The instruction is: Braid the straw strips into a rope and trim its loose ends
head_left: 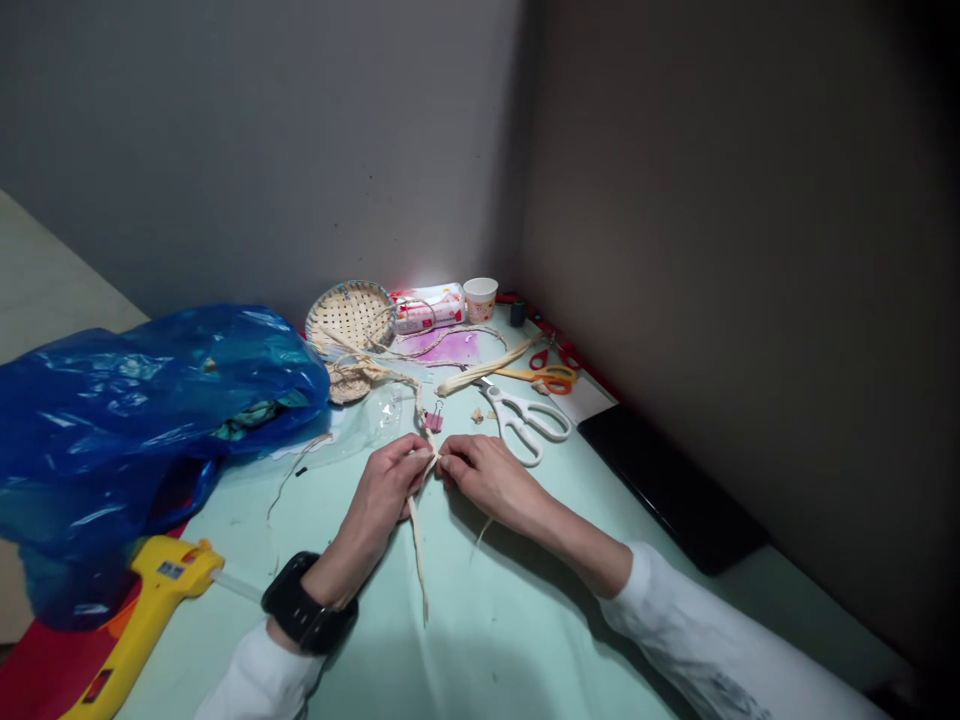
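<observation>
My left hand (391,478) and my right hand (480,470) meet over the table, both with fingers pinched on pale, straw-like braided strands (419,560). Loose ends hang below the hands, one long end towards me from the left hand. Beyond my fingers the braid runs up past a pink binder clip (433,421) to a bundle of the same fibre (375,368). To the right of the clip, white-handled scissors (525,415) lie with their handles near my right hand. My fingertips hide the exact crossing of the strands.
A blue plastic bag (165,400) fills the left side, with a yellow glue gun (154,610) in front. At the back stand a woven basket (351,312), a tissue pack (429,308) and a paper cup (481,298). Orange scissors (553,377) and a black flat object (667,485) lie right.
</observation>
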The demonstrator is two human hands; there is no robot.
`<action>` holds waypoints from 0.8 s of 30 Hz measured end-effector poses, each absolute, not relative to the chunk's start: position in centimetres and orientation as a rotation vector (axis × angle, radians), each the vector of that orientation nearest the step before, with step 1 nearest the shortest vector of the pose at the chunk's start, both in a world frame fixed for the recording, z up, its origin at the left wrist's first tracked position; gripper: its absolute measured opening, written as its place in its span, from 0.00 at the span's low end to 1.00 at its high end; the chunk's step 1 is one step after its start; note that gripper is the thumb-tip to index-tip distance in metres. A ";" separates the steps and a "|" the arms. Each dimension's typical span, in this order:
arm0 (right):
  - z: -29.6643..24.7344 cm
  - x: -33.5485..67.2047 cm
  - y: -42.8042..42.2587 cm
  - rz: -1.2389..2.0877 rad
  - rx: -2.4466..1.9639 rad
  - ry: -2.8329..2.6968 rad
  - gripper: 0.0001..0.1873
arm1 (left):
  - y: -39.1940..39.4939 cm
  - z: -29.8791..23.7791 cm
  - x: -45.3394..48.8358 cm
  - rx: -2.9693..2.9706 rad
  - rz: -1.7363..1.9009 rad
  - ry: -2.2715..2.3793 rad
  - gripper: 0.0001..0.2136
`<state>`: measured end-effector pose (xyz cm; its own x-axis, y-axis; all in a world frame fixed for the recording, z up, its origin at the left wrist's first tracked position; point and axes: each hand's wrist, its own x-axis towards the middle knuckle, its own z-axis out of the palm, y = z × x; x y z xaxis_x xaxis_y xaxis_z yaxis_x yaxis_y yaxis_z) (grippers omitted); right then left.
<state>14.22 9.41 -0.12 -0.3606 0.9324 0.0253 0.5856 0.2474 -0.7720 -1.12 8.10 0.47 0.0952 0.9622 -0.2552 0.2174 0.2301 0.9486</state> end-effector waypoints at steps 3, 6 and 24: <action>0.0 14.2 9.4 0.940 -1.373 -2.048 0.13 | 8.1 0.3 -1.2 1.190 0.827 1.340 0.12; 0.1 14.3 9.5 0.942 -1.380 -2.049 0.13 | 8.3 0.2 -1.3 1.195 0.808 1.350 0.12; 1.7 14.3 7.9 0.711 -1.582 -2.073 0.13 | 8.8 -0.5 -1.1 1.534 0.820 1.469 0.14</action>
